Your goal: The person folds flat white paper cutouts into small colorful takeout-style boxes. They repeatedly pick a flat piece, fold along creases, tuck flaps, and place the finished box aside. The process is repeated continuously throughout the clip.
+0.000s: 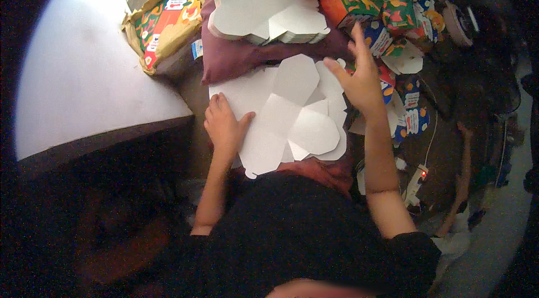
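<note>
A white die-cut box blank [283, 115] lies flat in front of me, its flaps spread, on top of other white card sheets. My left hand [223, 128] rests on the left part of the card, fingers flat and thumb apart. Over the far right edge of the card, my right hand [361, 79] is raised with fingers and thumb apart, holding nothing. Just beyond it are colourful folded boxes [351, 5]. A stack of white box blanks [252, 14] sits on a maroon cushion [216, 65] at the far side.
At the far left stands an open brown paper package [163, 26] of printed cartons, near a white flat surface [84, 68]. More printed boxes [398, 12] are heaped at right. A lit power strip [415, 183] with a cable and a round pinkish object [457, 23] lie farther right.
</note>
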A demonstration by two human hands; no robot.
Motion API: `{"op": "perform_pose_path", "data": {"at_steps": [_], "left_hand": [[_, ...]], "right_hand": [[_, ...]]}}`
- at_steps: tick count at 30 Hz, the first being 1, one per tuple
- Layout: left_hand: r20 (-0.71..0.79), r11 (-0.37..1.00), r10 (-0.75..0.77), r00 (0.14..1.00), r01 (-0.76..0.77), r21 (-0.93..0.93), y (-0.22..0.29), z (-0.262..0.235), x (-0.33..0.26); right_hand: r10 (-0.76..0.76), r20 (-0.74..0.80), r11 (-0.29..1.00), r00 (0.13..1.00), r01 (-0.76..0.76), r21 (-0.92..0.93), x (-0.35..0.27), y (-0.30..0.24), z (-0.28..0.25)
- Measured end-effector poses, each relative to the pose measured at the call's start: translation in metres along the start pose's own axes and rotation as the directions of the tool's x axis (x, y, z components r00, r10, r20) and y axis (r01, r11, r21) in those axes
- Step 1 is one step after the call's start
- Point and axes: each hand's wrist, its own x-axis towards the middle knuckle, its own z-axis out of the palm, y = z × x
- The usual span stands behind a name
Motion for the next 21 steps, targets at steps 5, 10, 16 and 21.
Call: {"op": "perform_pose_path", "data": {"at_steps": [5,10,16,21], "left_hand": [[-0.098,0.995,0.009,0.995,-0.018,-0.095,0.001,-0.004,0.005],[-0.242,0.968,0.063,0.968,-0.118,-0.220,0.002,-0.005,0.002],[-0.209,0.772,-0.086,0.974,-0.068,-0.632,-0.006,-0.010,0.000],[-0.148,0.658,-0.146,0.978,-0.015,-0.753,-0.018,-0.016,0.005]], "right_hand": [[0.411,0.321,0.909,0.853,-0.359,-0.210,-0.065,0.018,0.026],[0.347,0.262,0.922,0.901,-0.276,-0.271,-0.101,0.013,0.040],[0.304,0.136,0.949,0.943,-0.313,0.046,-0.099,0.007,0.026],[-0.113,0.287,0.873,0.951,-0.043,0.485,-0.084,0.006,-0.002]]}}
